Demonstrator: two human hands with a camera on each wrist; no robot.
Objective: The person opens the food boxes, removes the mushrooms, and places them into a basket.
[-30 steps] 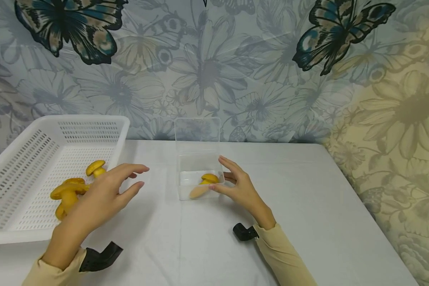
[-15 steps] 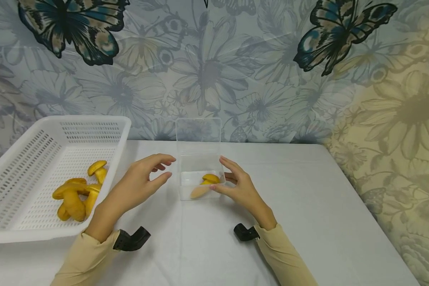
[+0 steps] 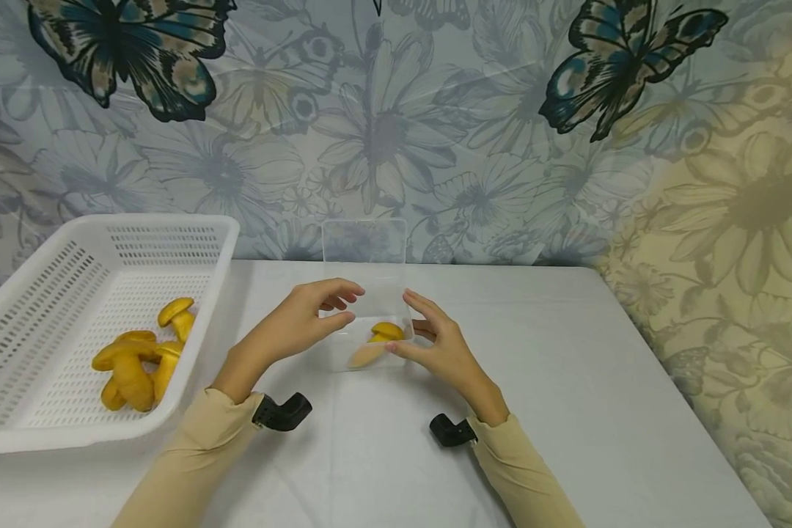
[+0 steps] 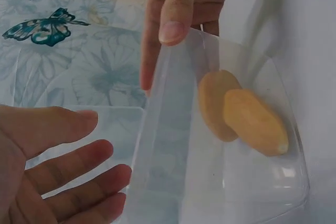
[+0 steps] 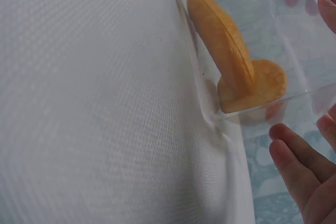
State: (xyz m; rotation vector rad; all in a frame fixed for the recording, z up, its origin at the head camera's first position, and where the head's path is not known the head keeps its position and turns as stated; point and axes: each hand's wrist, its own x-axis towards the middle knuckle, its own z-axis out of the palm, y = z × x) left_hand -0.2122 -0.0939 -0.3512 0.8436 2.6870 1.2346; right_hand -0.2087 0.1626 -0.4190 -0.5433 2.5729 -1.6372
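A clear plastic box (image 3: 364,301) with its lid raised stands at mid-table. One yellow toy mushroom (image 3: 386,331) lies inside, its stem paler through the front wall; the left wrist view shows the mushroom (image 4: 257,121) near the wall. My right hand (image 3: 445,345) holds the box's right front corner, with the thumb (image 4: 175,31) at the rim and the other fingers along the outside. My left hand (image 3: 290,319) hovers at the box's left side, fingers loosely bent and nothing in them. Whether it touches the plastic cannot be told.
On the left stands a white perforated basket (image 3: 39,345) holding several yellow toy mushrooms (image 3: 132,367). White cloth covers the table (image 3: 567,381). Behind it hangs a flower and butterfly backdrop (image 3: 488,147), close to the raised lid (image 3: 364,240).
From above the basket's right edge, my left hand has moved right to the box's left side. My right hand and the mushroom in the box have stayed put.
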